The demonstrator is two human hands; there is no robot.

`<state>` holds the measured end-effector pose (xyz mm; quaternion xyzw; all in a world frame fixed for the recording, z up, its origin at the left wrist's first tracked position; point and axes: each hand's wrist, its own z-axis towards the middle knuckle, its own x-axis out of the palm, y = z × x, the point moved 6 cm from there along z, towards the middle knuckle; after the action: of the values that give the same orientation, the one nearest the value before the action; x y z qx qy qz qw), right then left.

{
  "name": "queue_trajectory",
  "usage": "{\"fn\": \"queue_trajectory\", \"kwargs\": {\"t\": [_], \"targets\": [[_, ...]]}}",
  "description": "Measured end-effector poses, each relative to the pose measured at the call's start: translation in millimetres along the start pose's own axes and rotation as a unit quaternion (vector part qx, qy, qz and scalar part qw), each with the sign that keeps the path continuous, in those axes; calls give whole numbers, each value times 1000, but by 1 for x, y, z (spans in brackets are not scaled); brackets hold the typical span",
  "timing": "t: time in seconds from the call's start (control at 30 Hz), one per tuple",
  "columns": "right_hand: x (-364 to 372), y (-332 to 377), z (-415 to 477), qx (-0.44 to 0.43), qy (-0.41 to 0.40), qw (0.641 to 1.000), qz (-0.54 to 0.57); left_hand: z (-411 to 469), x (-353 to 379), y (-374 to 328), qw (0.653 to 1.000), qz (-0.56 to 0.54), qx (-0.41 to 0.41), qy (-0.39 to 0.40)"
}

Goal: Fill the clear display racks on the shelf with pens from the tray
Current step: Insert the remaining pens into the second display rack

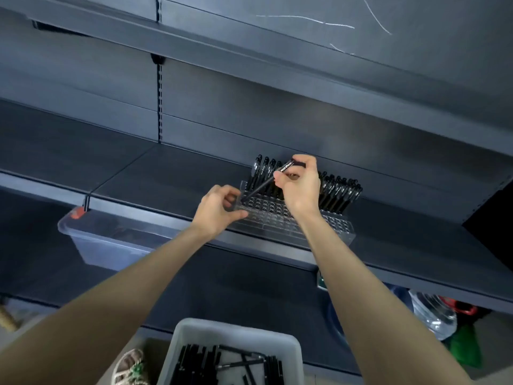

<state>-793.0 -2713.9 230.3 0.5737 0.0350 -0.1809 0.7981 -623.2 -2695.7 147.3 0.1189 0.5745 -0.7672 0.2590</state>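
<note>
Left grip [219, 207] is curled on the left end of the clear rack [277, 220]. My thumb lies along the rack's front edge. The rack sits on a dark grey shelf [166, 176], close to its front edge. It has rows of little round holes, and the front rows have nothing in them.

Next comes the black pen [266, 183] with white letters on it. It leans over, and its low tip touches a hole near the rack's left end. My right grip [301, 187] pinches the top part of that pen between thumb and fingers. Behind and to the right of this grip, more black pens [338, 193] stand in the back rows of the rack.

The wall behind the shelf is dark grey too. A metal post with slots [159, 101] runs up it on the left. Thin white scratches [305, 19] mark the wall high on the right.

Down low on the left, a clear bin [91, 240] sits under the shelf. A shoe [130, 365] shows at the bottom. Just right of it is the pale tray [238, 330], with many black pens [200, 362] lying flat inside. Far right, on the floor, I see a clear plastic bottle [433, 312] and something green [463, 348] near it.
</note>
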Motion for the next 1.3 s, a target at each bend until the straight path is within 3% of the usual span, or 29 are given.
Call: {"fn": "queue_trajectory", "kwargs": {"t": [0.27, 0.43, 0.83, 1.17, 1.3], "targets": [[26, -14, 23, -164, -20, 982, -97, 39, 38, 56, 992, -36, -28, 115], [42, -28, 26, -202, -9, 971, -128, 44, 45, 65, 994, -69, -4, 90], [68, -35, 33, -188, 91, 926, -313, 40, 42, 67, 995, -80, 4, 66], [69, -41, 23, -130, 108, 940, -295, 34, 39, 61, 995, -54, -11, 86], [59, -33, 9, -97, 106, 948, -285, 14, 20, 56, 997, -32, -26, 59]]}}
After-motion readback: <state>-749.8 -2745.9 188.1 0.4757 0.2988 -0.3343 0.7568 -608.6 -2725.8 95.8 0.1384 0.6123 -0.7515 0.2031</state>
